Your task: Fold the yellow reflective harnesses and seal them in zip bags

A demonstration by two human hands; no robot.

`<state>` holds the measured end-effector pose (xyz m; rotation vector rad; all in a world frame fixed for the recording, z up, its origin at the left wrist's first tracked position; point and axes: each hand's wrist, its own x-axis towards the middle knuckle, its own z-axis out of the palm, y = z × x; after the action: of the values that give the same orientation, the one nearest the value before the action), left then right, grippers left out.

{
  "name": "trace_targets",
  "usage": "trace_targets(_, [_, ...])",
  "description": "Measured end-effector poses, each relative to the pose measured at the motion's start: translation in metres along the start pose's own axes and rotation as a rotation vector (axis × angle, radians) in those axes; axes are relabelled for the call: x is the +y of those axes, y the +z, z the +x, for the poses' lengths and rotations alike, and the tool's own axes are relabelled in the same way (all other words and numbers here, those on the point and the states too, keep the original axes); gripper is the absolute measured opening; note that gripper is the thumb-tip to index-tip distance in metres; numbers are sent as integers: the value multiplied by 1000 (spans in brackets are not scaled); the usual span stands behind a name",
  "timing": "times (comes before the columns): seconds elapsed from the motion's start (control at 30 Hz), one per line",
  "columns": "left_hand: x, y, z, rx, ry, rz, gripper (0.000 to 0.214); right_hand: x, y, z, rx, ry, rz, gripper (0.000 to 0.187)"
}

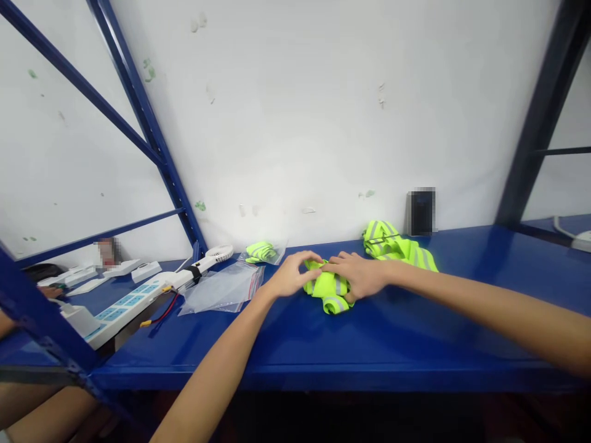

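Note:
A fluorescent yellow reflective vest (327, 285) with grey strips lies bunched up on the blue shelf top, partly covered by my hands. My left hand (292, 275) holds its left and far side with curved fingers. From the right, my right hand (362, 275) grips the same bundle, its fingers reaching over the top and its thumb low on the near side. A loose end of the vest curls out toward me below the hands. Behind my right hand, a second yellow reflective vest (381, 241) lies in a loose heap.
Clear zip bags (221, 288) lie left of my hands, with a bagged yellow bundle (261, 251) behind them. Farther left are a white handheld fan (217, 253), a power strip (129, 307) and a red-black cable (162, 312). A dark box (421, 212) leans against the wall. Another person's arm (50, 412) shows lower left.

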<state>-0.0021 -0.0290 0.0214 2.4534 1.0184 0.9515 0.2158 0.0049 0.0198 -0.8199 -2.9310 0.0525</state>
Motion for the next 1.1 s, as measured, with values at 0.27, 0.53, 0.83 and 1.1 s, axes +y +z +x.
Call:
trace_targets(0.27, [-7, 16, -13, -135, 40, -7, 84, 12, 20, -17, 360, 68, 371, 36])
trace_targets(0.53, [-17, 32, -9, 128, -161, -376, 82, 20, 21, -23, 422, 210, 895, 40])
trace_targets(0.83, [15, 19, 7, 443, -324, -1001, 84, 3, -5, -36, 661, -7, 417, 61])
trace_targets(1.1, [21, 24, 10, 281, -354, -1110, 65, -9, -15, -37, 615, -276, 121, 46])
